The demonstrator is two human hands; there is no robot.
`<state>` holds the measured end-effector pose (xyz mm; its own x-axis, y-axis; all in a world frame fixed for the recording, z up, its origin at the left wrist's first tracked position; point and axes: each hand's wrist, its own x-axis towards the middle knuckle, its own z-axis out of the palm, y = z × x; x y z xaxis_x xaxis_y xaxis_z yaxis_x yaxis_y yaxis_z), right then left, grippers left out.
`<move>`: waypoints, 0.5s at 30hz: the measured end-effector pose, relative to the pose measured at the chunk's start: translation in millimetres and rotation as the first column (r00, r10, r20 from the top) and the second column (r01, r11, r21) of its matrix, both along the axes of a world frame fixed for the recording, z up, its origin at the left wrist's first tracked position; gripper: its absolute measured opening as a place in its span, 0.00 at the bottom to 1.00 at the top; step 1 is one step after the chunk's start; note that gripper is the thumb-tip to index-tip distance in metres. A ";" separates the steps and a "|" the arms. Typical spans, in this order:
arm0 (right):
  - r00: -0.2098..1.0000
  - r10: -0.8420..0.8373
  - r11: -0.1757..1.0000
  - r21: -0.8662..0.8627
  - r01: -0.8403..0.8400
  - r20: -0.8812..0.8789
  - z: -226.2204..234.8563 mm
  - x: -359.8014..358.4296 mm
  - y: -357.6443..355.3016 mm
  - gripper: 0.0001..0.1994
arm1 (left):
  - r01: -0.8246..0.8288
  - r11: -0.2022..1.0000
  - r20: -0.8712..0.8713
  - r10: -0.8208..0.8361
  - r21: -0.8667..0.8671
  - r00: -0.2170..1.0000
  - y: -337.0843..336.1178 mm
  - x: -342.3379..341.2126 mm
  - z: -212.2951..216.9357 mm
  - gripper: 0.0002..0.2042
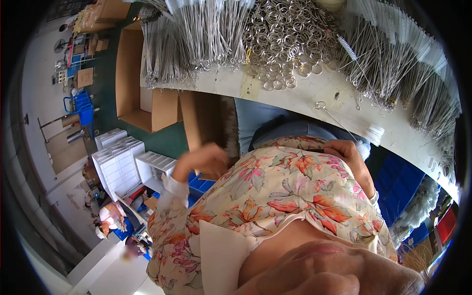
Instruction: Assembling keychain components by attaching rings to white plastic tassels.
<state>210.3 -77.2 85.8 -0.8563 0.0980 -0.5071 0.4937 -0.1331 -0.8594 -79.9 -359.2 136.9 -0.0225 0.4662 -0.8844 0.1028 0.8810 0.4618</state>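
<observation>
My left hand [205, 160] is raised beside my floral blouse, smeared by motion, its fingers partly bent and their grip unclear. Against the blouse, my right hand [344, 153] has its fingers curled closed; what they hold, if anything, is hidden. Just past it, a white bristle tuft [364, 149] shows below the table edge. A thin wire brush with a ring end [320, 105] lies across the edge of the white table [295, 96], near the right hand. A pile of metal split rings [290, 42] sits on the table between bundles of wire brushes [209, 37].
More wire brushes [393, 59] are heaped along the table's right side. Open cardboard boxes [135, 78] stand on the green floor at left, near white plastic crates [118, 160]. Blue bins [397, 187] are under the table at right. Another person [112, 216] sits farther off.
</observation>
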 end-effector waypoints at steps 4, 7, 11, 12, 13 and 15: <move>0.995 -0.033 0.995 0.095 0.042 -0.099 2.7 -19.5 -4.0 0.07 | -0.291 0.733 -0.175 0.487 0.615 0.856 28.1 -57.1 12.8 0.07; 0.990 0.132 0.973 0.198 -0.122 -0.038 -4.3 -29.4 1.2 0.07 | -0.258 0.610 -0.506 0.779 0.750 0.370 50.3 -112.2 -9.0 0.08; 0.963 0.271 0.886 0.389 -0.254 0.013 6.0 -21.2 3.0 0.08 | -0.134 0.877 -0.881 0.471 0.462 0.046 57.3 -161.5 -29.0 0.14; 0.966 0.256 0.886 0.394 -0.244 0.021 5.7 -17.7 2.8 0.08 | -0.124 0.875 -0.877 0.477 0.468 0.059 63.0 -161.9 -31.2 0.14; 0.973 0.230 0.901 0.379 -0.212 -0.001 2.8 -14.4 1.5 0.08 | -0.156 0.932 -0.942 0.335 0.326 0.030 67.7 -161.4 -32.2 0.16; 0.992 0.127 0.924 0.366 -0.111 -0.021 3.7 -0.4 -4.9 0.08 | -0.139 0.966 -0.975 0.222 0.220 0.004 84.3 -162.3 -38.1 0.16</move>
